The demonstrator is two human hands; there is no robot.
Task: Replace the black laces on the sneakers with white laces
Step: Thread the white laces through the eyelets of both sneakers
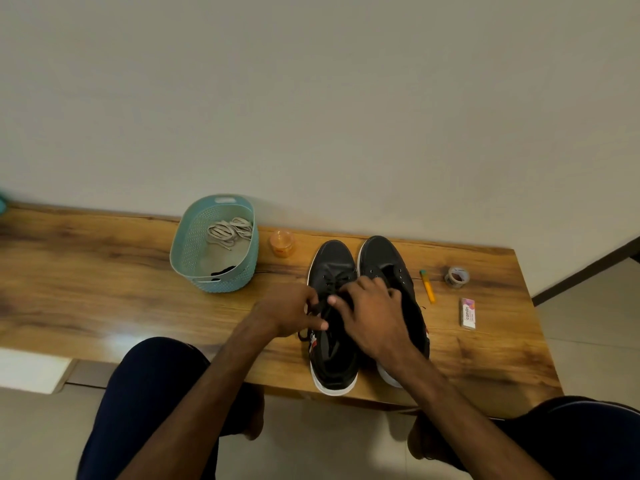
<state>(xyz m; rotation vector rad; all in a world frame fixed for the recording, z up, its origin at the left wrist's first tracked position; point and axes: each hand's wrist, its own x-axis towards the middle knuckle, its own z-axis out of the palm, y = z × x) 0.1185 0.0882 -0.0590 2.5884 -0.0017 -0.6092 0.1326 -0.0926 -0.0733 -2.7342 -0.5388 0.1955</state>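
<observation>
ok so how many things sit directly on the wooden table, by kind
black sneakers: 2
teal basket: 1
orange jar: 1
yellow pen: 1
tape roll: 1
camlin box: 1
total: 7
(teal thing cut off at left edge not counted)

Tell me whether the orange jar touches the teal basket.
Apart. Head view shows bare table between the orange jar and the teal basket.

Plain pale wall point(311, 98); wood-grain bench point(104, 289) against it; light tiled floor point(588, 341); dark baseboard point(585, 275).
</observation>
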